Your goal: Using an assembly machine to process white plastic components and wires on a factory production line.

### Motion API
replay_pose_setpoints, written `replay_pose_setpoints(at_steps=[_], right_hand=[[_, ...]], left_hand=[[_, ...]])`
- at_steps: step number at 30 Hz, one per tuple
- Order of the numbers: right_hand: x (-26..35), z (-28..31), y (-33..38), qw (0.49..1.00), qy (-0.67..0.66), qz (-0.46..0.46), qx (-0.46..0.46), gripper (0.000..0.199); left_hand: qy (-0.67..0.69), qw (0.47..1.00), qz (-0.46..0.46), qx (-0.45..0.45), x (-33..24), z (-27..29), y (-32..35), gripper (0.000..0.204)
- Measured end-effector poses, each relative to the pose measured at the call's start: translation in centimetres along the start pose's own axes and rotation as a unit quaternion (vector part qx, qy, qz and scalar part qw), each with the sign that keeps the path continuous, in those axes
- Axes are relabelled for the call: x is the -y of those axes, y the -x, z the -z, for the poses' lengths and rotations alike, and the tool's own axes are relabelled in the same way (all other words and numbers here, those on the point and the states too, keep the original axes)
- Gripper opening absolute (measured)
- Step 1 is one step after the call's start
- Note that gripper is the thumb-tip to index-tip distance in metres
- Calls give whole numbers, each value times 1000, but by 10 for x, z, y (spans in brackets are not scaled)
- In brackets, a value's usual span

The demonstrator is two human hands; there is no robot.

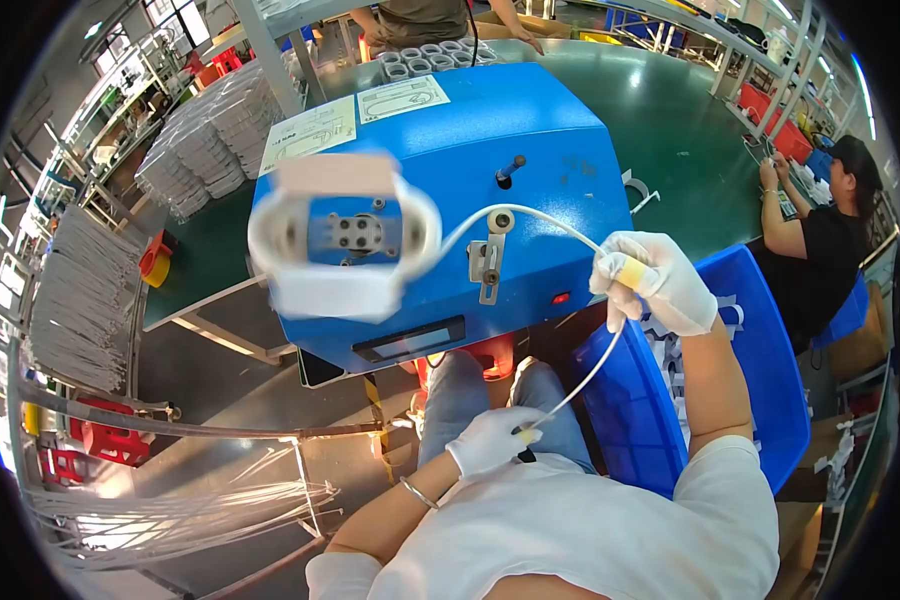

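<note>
Two gloved hands of yours grip one white cable [599, 366]. Nearest you, above your white shirt [570, 530], your left hand [495, 440] is low over your lap, its fingers closed around the cable's lower stretch. A small dark piece [526, 455] shows just under those fingers; you cannot tell from here whether it belongs to the cable. Your jeans [457, 390] show behind that hand.

Higher and to the right, your right hand [660, 283] is clenched on the same cable, thumb and fingers pinching it. Below and beside that hand stands a blue bin [785, 400], with white pieces [675, 365] lying in it.

Beyond your knees sits the blue machine [530, 130]. From your right hand the cable arcs left over a round guide [501, 221] to a pale, rounded frame [335, 292] at the machine's front, too blurred for you to count any turns on it. A dark-framed display [410, 340] and a red switch [561, 298] are set low on the machine.

Farther off, on the green table [660, 110], white coils [410, 65] stand in rows near a co-worker [425, 12]; another person [820, 240] works at right.
</note>
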State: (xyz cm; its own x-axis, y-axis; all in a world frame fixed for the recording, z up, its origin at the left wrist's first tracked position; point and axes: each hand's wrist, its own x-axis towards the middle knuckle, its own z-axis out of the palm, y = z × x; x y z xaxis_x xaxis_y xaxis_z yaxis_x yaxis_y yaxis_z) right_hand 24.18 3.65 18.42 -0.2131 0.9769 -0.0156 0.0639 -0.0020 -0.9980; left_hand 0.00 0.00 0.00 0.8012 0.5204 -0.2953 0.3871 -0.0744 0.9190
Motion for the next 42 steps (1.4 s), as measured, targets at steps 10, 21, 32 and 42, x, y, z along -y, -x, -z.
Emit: replay_pose_setpoints(at_steps=[10, 21, 32, 42], right_hand=[[20, -9, -44, 728, 544, 379, -173, 2], [92, -46, -211, 572, 561, 592, -90, 11], [88, -108, -115, 597, 565, 564, -79, 17], [80, -117, -122, 636, 629, 445, -23, 17]], left_hand=[[-247, 951, -179, 47, -159, 155, 95, 27], [-323, 877, -294, -202, -238, 264, 49, 23], [-399, 835, -93, -367, -196, 261, 135, 20], [-471, 702, -230, -482, -175, 218, 103, 20]])
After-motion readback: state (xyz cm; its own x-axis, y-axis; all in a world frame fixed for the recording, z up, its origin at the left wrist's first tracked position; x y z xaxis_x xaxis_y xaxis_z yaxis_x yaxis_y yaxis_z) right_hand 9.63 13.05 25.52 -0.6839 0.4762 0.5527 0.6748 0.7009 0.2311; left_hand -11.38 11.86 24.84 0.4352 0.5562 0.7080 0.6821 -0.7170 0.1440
